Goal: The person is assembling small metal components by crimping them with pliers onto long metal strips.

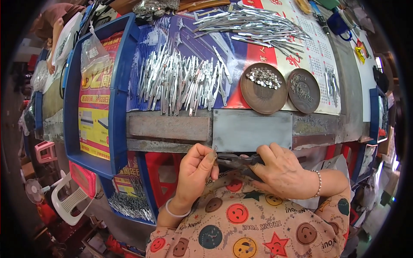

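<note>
At the near edge of the bench, my left hand (195,170) pinches a small thin metal piece (214,151) between thumb and fingertips; most of it is hidden. Wrapped round the handles of dark pliers (234,161), my right hand (282,170) keeps their jaws close by the left fingertips. Whether the jaws touch the piece I cannot tell. Just beyond the hands lies a grey metal plate (254,129). Behind it sit a brown dish (262,103) with small shiny discs (264,77) and a smaller brown dish (303,105) with tiny metal pins (300,86).
Flat metal strips (180,81) lie in a pile behind a wooden block (170,128), with another heap of strips (254,26) farther back. A deep blue tray (118,99) stands left. A blue mug (340,23) is far right. Another person's arm (56,41) shows far left.
</note>
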Available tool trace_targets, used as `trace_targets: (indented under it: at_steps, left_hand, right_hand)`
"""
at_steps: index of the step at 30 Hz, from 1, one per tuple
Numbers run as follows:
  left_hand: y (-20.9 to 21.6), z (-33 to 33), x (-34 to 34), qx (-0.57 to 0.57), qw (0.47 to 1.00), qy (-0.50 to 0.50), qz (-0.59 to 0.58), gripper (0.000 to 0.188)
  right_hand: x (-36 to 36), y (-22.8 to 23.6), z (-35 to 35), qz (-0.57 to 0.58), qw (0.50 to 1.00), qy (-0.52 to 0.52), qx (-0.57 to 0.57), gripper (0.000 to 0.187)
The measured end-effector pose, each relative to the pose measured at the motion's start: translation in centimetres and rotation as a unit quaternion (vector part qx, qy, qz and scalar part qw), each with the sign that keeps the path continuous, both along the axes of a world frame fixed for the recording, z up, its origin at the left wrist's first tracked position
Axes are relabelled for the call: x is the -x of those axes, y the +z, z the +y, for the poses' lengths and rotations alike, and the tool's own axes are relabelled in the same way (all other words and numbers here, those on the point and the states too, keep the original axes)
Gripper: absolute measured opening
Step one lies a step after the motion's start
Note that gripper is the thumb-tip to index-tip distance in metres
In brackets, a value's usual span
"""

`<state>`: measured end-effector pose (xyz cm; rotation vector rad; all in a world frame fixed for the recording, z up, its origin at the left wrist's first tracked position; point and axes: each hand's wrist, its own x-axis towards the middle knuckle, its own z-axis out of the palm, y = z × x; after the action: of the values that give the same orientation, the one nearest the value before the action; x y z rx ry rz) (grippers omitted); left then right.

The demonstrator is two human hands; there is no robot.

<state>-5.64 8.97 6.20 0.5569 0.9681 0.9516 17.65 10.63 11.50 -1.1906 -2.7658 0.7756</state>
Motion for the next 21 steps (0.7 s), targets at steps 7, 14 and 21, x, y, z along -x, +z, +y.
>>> trace_targets:
  at_steps: [7,14,21]
  left_hand:
    - [-0.24,-0.01,0.01,0.032,0.999,0.006,-0.023,0.012]
    - [-0.41,0.10,0.09,0.044,0.999,0.004,-0.018,0.013]
    - [-0.37,0.13,0.35,0.028,1.000,-0.011,0.009,0.013]
  right_hand:
    - [0.04,-0.24,0.05,-0.012,0.999,0.007,-0.028,0.041]
    - [0.14,-0.72,0.01,-0.027,0.999,0.008,-0.046,0.039]
    - [0.43,-0.88,0.05,-0.034,0.997,0.015,-0.071,0.023]
